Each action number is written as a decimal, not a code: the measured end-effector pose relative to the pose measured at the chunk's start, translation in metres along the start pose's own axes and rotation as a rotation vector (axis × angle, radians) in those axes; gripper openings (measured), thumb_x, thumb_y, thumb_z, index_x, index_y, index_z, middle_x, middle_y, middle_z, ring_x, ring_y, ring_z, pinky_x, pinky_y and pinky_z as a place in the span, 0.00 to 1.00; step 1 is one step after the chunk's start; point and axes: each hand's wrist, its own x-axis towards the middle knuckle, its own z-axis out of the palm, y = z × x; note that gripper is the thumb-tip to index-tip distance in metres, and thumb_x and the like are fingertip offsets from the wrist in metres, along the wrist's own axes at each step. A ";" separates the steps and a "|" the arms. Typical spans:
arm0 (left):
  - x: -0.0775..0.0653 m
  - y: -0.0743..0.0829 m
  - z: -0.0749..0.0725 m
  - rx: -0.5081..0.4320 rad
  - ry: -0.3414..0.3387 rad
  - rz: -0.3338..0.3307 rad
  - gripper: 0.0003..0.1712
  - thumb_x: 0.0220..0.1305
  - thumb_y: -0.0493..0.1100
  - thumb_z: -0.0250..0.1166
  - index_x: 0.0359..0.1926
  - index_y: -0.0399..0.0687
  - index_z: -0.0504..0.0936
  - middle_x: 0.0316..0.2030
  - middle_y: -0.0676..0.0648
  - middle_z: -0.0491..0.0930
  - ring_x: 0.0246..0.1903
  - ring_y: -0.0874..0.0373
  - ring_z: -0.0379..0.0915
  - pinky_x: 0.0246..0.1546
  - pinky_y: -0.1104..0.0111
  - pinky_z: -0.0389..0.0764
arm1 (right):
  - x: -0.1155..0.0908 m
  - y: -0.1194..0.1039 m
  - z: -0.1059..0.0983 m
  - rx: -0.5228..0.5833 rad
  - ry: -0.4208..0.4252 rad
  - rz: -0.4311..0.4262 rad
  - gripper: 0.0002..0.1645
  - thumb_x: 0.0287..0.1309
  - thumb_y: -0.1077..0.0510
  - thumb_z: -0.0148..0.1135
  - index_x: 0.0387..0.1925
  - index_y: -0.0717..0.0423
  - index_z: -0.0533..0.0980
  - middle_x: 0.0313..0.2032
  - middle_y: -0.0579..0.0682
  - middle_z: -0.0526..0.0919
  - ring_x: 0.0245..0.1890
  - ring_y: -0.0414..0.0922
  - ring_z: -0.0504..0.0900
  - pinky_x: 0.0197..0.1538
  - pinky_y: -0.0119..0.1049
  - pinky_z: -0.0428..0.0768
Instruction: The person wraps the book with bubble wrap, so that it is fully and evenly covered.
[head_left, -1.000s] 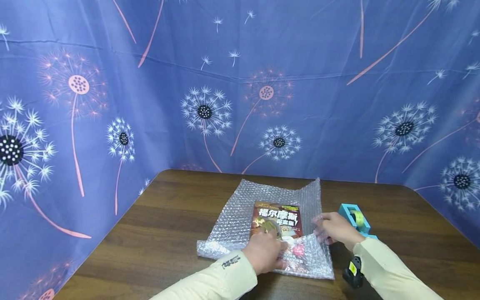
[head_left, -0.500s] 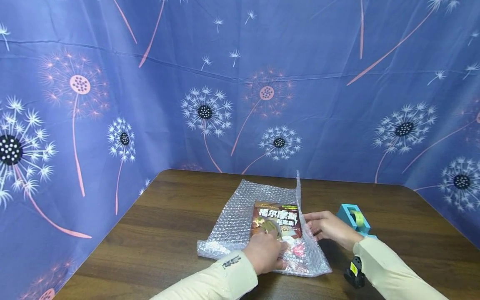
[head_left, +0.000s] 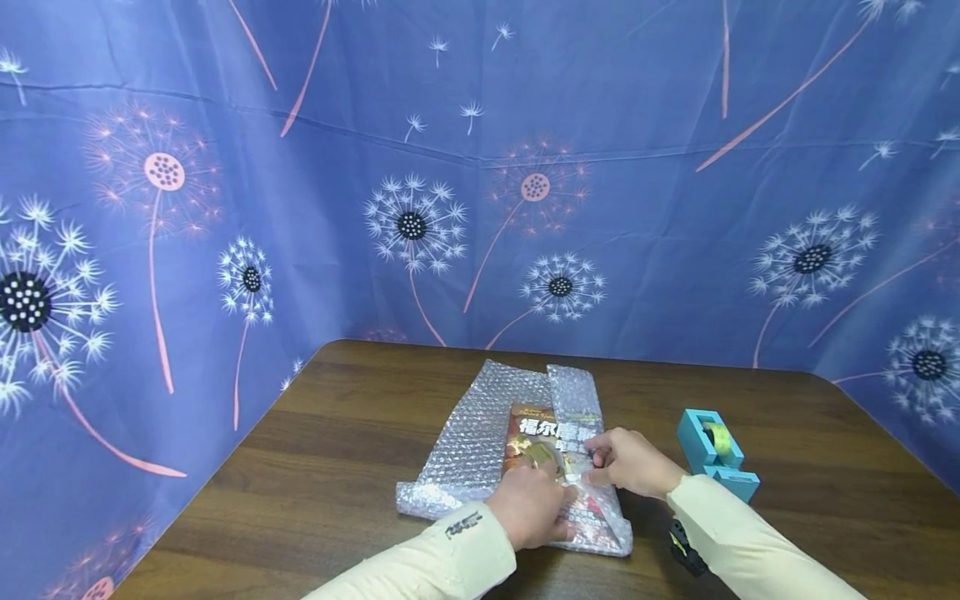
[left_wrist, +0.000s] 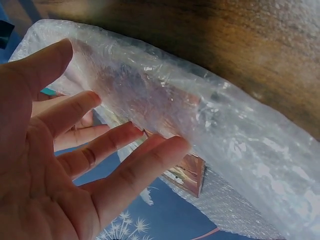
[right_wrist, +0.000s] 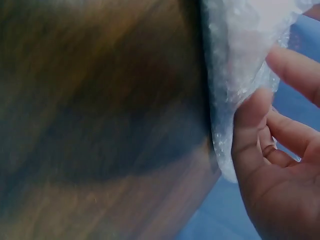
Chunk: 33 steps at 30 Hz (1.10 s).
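Observation:
A book (head_left: 534, 427) with a brown cover and white Chinese characters lies on a sheet of bubble wrap (head_left: 465, 425). The wrap's near edge is folded up over the book's lower part, and its right flap (head_left: 576, 396) lies across the book's right side. My left hand (head_left: 527, 504) rests on the near fold; the left wrist view shows its fingers spread, fingertips against the wrap (left_wrist: 250, 145). My right hand (head_left: 632, 462) presses the right flap down onto the cover. In the right wrist view its thumb (right_wrist: 252, 112) touches the wrap, apart from the forefinger.
A turquoise tape dispenser (head_left: 699, 446) with a yellow-green roll stands just right of my right hand. The brown wooden table (head_left: 315, 442) extends to both sides. A blue dandelion-print cloth (head_left: 480, 208) hangs behind and at the sides.
My right hand has moved left, bringing the right flap of bubble wrap up and over onto the book's right side. My left hand has stayed on the near fold.

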 end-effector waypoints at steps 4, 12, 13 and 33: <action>-0.001 -0.001 0.000 -0.030 -0.007 -0.017 0.25 0.58 0.70 0.68 0.53 0.71 0.85 0.44 0.55 0.85 0.43 0.60 0.79 0.43 0.68 0.79 | 0.005 -0.002 0.001 -0.133 0.021 -0.033 0.33 0.49 0.61 0.80 0.55 0.69 0.79 0.40 0.54 0.80 0.41 0.52 0.80 0.45 0.46 0.82; -0.002 0.001 0.002 -0.030 -0.011 -0.010 0.25 0.58 0.71 0.67 0.54 0.72 0.85 0.47 0.54 0.84 0.44 0.59 0.80 0.43 0.67 0.80 | 0.006 -0.001 -0.002 -0.193 -0.093 -0.041 0.42 0.56 0.55 0.76 0.69 0.66 0.70 0.71 0.70 0.62 0.71 0.73 0.57 0.66 0.72 0.60; -0.002 0.001 0.001 -0.032 -0.010 -0.012 0.26 0.58 0.71 0.67 0.54 0.72 0.85 0.48 0.54 0.84 0.44 0.59 0.80 0.42 0.67 0.81 | 0.006 -0.003 -0.003 -0.206 -0.108 -0.034 0.42 0.57 0.55 0.75 0.69 0.66 0.69 0.72 0.70 0.62 0.71 0.73 0.57 0.66 0.72 0.59; -0.008 -0.040 -0.019 -0.517 -0.223 -0.014 0.28 0.64 0.56 0.71 0.64 0.61 0.81 0.57 0.54 0.82 0.59 0.59 0.75 0.61 0.66 0.74 | 0.004 -0.021 0.002 -0.340 -0.153 0.031 0.41 0.59 0.59 0.67 0.71 0.69 0.65 0.74 0.69 0.59 0.72 0.71 0.57 0.69 0.68 0.59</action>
